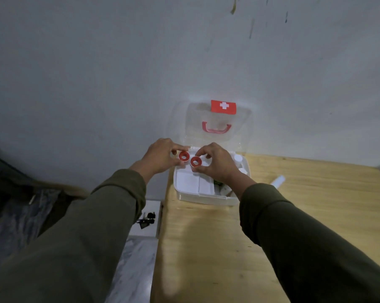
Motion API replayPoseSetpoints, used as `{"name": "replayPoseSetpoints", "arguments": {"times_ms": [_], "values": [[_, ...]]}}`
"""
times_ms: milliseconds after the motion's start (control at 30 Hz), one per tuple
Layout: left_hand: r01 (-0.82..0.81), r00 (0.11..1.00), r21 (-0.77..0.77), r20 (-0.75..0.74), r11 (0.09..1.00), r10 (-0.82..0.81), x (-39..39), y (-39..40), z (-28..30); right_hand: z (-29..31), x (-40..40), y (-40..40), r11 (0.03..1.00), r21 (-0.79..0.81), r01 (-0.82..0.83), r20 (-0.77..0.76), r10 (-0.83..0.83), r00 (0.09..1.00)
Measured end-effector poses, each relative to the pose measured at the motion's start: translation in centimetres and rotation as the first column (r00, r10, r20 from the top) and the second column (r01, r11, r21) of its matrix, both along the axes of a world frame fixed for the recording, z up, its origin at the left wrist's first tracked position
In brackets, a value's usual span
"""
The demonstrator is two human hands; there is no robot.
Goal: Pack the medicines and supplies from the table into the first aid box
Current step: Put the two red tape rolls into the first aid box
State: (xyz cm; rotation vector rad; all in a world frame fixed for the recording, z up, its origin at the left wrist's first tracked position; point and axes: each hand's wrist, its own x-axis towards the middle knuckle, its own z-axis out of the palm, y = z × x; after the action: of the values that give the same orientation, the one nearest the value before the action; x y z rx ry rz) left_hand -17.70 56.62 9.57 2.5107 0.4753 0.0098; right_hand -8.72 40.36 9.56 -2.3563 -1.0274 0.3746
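The white first aid box (185,194) lies open at the far left corner of the wooden table (228,248), its clear lid (208,121) with a red cross sticker and red handle leaning against the wall. Above the box's back left part, my left hand (157,157) pinches one red-cored tape roll (183,156). Close beside it, my right hand (217,164) pinches a second tape roll (196,161). The two rolls nearly touch. White bottles (238,159) stand in the box's right side, and something dark green lies under my right wrist.
A white tube-like item (278,179) lies on the table just right of the box. Left of the table, lower down, a white surface (148,221) holds small black objects. Dark bags fill the far left. A grey wall stands right behind the box.
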Motion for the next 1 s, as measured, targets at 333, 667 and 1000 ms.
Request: {"name": "replayPoseSetpoints", "arguments": {"times_ms": [333, 667, 1000], "values": [[0.000, 1.000, -0.120, -0.010, 0.993, -0.002, -0.2, 0.2, -0.5, -0.8, -0.5, 0.9, 0.992, -0.124, 0.035, 0.027, -0.032, 0.999], [-0.025, 0.999, -0.143, 0.018, 0.989, 0.028, -0.9, -0.6, -0.3, -0.6, -0.8, 0.4, 0.988, -0.138, 0.073, 0.049, -0.067, 0.997], [-0.063, 0.966, -0.155, 0.238, 0.986, 0.099, 1.1, -4.8, 2.5, 4.3, 2.7, -6.5, 0.990, -0.041, 0.134, 0.177, -0.125, 0.976]]}}
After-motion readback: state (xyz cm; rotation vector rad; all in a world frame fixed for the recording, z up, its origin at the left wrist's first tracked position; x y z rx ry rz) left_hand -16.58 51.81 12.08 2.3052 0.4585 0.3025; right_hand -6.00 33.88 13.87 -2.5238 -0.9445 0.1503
